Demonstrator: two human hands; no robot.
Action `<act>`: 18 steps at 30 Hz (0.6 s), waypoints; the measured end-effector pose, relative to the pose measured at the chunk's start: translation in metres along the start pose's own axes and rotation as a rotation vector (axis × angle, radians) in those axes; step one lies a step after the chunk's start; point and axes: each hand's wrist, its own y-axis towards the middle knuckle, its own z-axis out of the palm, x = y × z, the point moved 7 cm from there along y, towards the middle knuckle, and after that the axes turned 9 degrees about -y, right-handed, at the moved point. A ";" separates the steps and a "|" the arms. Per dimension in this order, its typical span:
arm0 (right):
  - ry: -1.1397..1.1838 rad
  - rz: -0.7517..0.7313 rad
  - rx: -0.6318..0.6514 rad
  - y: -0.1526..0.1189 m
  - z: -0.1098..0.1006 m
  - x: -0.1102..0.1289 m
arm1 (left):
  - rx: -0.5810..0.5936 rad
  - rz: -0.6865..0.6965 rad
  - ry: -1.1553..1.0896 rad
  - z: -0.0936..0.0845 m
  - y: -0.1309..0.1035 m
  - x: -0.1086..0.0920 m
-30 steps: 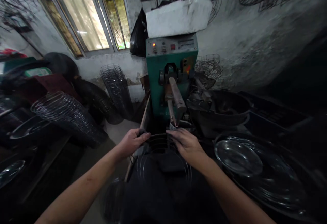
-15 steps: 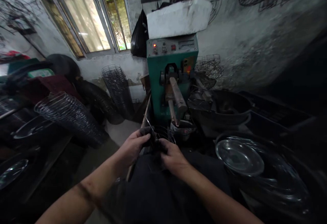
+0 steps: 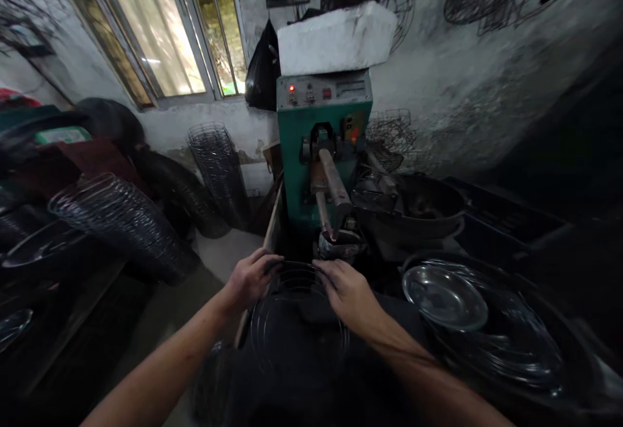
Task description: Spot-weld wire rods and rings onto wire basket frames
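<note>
A round wire frame of concentric rings [image 3: 298, 323] lies flat on my lap, in front of a green welding machine [image 3: 325, 148]. My left hand [image 3: 250, 278] grips its far left rim. My right hand [image 3: 345, 292] holds its far right rim, fingers curled over the wire. The machine's two metal arms [image 3: 333, 193] reach down toward the frame's far edge, just above and between my hands.
Stacks of wire frames [image 3: 121, 222] lie at the left, and another stack [image 3: 219, 167] stands by the wall under the window. A shiny metal dish [image 3: 445, 297] rests on wire rings at the right. A dark basin [image 3: 418, 209] sits beside the machine.
Half a second ago my hands were close together over something small near the machine. They have moved apart, and the wire frame now lies flat between them.
</note>
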 end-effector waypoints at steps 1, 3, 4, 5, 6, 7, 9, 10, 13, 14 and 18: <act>-0.065 -0.043 -0.023 -0.001 -0.001 0.001 | 0.004 0.038 0.047 0.001 0.001 -0.004; -0.159 -0.102 -0.049 0.000 -0.004 0.001 | 0.014 0.124 0.157 0.001 0.006 -0.012; -0.187 -0.119 -0.058 0.001 -0.005 0.000 | 0.010 0.165 0.213 0.001 0.010 -0.016; -0.204 -0.129 -0.072 0.003 -0.007 -0.001 | 0.010 0.197 0.267 0.001 0.016 -0.019; -0.216 -0.129 -0.083 0.006 -0.009 -0.004 | 0.017 0.212 0.315 0.000 0.023 -0.021; -0.231 -0.117 -0.095 0.010 -0.012 -0.007 | 0.041 0.205 0.359 0.001 0.032 -0.021; -0.271 -0.060 -0.093 0.019 -0.017 -0.017 | 0.105 0.155 0.434 0.004 0.050 -0.018; -0.290 -0.019 -0.081 0.023 -0.019 -0.023 | 0.140 0.120 0.458 0.007 0.058 -0.015; -0.280 0.086 -0.005 0.026 -0.021 -0.036 | 0.214 0.030 0.468 0.017 0.072 -0.011; -0.259 0.110 0.022 0.024 -0.021 -0.038 | 0.230 0.006 0.440 0.022 0.072 -0.010; -0.236 0.191 0.155 0.004 -0.014 -0.045 | 0.215 -0.185 0.066 0.042 0.056 0.000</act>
